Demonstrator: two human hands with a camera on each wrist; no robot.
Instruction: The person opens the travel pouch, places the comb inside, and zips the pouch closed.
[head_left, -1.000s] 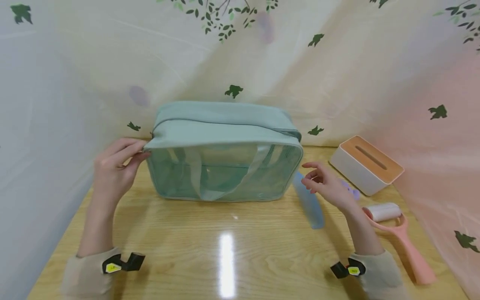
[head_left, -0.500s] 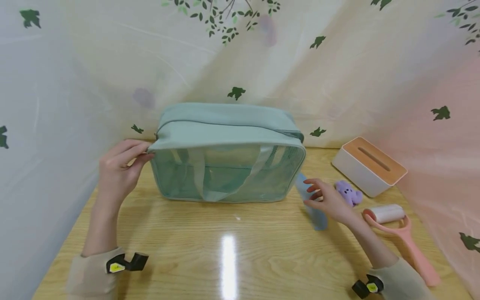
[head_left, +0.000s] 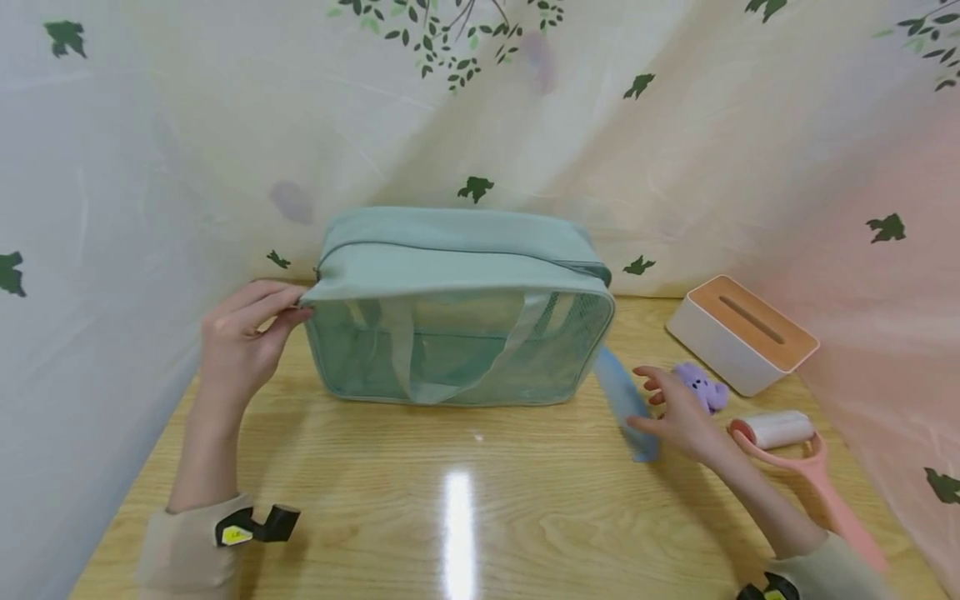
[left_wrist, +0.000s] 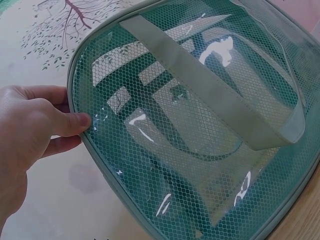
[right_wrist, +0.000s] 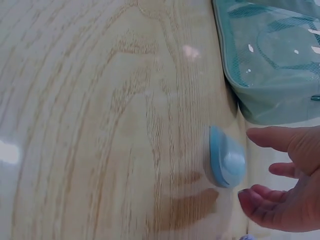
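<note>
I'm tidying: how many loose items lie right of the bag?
4: blue object by the right hand; purple toy beside it; slotted box and pink roller farther right. Others may be hidden.

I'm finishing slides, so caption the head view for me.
The left hand pinches a mint-green bag by its edge; the open right hand hovers near a long blue object.

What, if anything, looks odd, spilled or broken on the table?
Nothing stands out. The bag stands upright, the left hand pinching its upper corner; the blue case lies slanted near it. The toy, tissue box and lint roller look undamaged. I see no spill; the bright streak on the table looks like reflected light.
</note>
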